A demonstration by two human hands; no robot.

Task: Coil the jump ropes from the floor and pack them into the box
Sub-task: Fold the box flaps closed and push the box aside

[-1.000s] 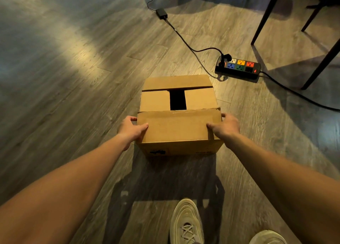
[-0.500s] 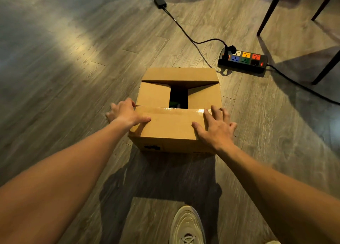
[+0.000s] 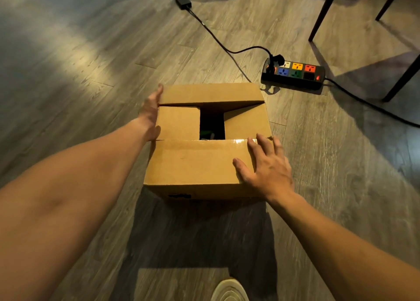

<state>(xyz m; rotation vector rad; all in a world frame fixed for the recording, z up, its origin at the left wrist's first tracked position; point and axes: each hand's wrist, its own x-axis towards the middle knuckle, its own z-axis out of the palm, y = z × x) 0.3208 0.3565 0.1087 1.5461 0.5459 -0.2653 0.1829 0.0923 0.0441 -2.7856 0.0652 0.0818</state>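
Note:
A brown cardboard box [image 3: 195, 166] stands on the wooden floor in front of me. Its four flaps are folded inward, leaving a dark gap [image 3: 211, 123] in the middle where a bit of green shows deep inside; no jump rope is plainly visible. My right hand [image 3: 264, 166] lies flat with spread fingers on the near flap at its right end. My left hand [image 3: 151, 109] reaches along the box's left side with straight fingers, its fingertips at the far flap's left corner.
A black power strip [image 3: 294, 73] with coloured sockets lies just beyond the box's right corner, its cables [image 3: 218, 39] trailing across the floor. Dark furniture legs [image 3: 322, 12] stand at the far right. My pale shoe [image 3: 229, 290] is at the bottom edge.
My left hand has left the near flap and slid forward along the box's left side to the far flap. The right hand stays pressed on the near flap.

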